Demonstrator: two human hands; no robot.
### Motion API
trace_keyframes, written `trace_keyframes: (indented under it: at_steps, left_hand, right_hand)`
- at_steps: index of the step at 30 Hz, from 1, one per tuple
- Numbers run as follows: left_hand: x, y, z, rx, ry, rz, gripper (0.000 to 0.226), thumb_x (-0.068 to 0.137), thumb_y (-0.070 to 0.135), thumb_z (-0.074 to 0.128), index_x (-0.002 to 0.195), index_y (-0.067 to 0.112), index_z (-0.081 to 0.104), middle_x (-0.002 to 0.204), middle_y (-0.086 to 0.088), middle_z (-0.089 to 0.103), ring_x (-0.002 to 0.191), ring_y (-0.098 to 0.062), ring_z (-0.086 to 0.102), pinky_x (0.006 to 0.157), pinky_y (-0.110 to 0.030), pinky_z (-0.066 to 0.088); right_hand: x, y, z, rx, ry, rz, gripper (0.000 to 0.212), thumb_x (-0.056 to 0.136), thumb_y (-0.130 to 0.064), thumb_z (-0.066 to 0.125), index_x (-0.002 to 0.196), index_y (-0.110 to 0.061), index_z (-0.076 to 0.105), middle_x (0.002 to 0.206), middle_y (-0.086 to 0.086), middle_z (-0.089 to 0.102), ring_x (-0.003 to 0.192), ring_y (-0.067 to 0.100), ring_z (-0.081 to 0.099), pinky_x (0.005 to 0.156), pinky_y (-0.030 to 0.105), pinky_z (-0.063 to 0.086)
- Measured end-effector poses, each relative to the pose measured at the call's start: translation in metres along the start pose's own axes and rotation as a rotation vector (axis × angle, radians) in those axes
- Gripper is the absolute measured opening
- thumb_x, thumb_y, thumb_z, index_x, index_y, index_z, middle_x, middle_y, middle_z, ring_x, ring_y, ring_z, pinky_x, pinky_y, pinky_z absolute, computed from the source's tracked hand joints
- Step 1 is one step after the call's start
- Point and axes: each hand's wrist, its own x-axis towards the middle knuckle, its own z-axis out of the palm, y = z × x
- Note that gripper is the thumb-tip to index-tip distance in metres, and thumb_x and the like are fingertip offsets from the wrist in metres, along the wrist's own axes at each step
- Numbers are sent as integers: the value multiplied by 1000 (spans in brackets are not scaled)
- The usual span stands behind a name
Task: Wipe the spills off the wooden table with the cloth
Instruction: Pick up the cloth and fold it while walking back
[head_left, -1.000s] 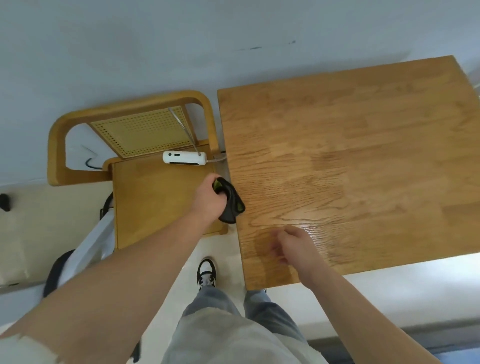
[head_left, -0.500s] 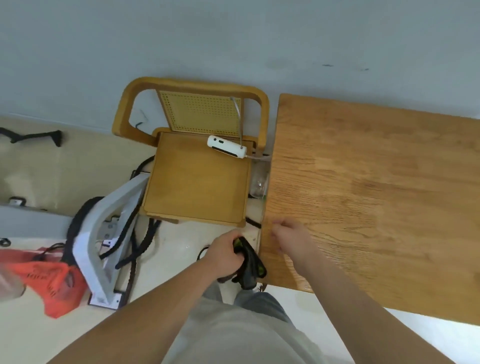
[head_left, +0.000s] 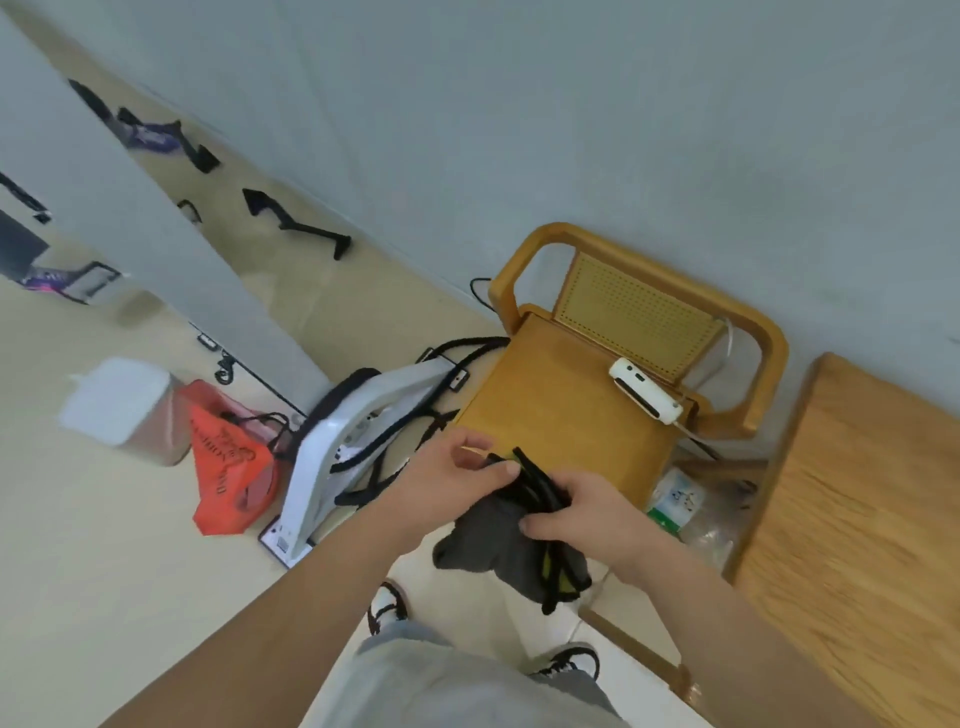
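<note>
A dark grey cloth (head_left: 498, 540) with black and yellow trim hangs in front of me, above the floor and left of the wooden table (head_left: 862, 519). My left hand (head_left: 452, 480) pinches its upper edge between thumb and fingers. My right hand (head_left: 587, 512) grips the bunched top of the cloth from the right. Both hands are off the table, beside its left edge. Only the table's left part is in view, at the far right, and it is blurred.
A wooden chair (head_left: 597, 395) with a cane back stands against the wall, a white device (head_left: 644, 397) on its seat. A plastic bottle (head_left: 675, 499) lies under the table edge. A white frame (head_left: 353, 447), an orange bag (head_left: 228, 467) and a white bin (head_left: 124, 410) sit on the floor at left.
My view has swung left, away from the table. My right hand left the table edge and took hold of the cloth, which now hangs between both hands.
</note>
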Motion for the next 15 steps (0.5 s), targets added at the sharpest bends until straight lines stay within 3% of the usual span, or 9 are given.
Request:
trace_keyframes:
  at_steps: [4,7,9,12,15]
  left_hand:
    - [0,-39,-108,-128,57,-80,54,75,82,67,102,36,76,105,8,77,105,-15,71,101,-45,55]
    - [-6,-66,-182,-142,45,-84,58,76,83,64,109,38,76,111,13,76,113,-11,67,111,-43,46]
    - [-8,-85,-221,-325,-5,-79,60,80,72,70,123,30,71,120,4,75,119,-19,67,114,-47,44]
    - [-16,-101,-260,-839,-61,-73,56,91,49,70,137,18,62,130,-20,69,121,-35,66,109,-50,47]
    - [-21,-106,-284,-924,-57,-1,53,94,29,69,143,13,57,139,-16,64,128,-33,61,111,-51,45]
  right_hand:
    - [41,-68,63,116,-41,70,23,91,-11,66,113,-9,73,107,19,75,99,28,74,94,48,57]
    - [74,-120,116,227,-88,74,24,98,-11,56,116,-13,72,107,10,78,102,24,73,83,36,60]
    - [92,-150,147,365,-99,91,25,101,-11,54,118,-12,72,108,11,79,105,25,72,91,41,60]
    - [114,-182,184,536,-144,123,32,101,-16,52,127,-8,68,117,18,75,113,34,70,97,50,57]
    - [131,-206,210,569,-222,134,35,100,-20,51,130,-10,67,124,15,74,119,34,68,102,52,54]
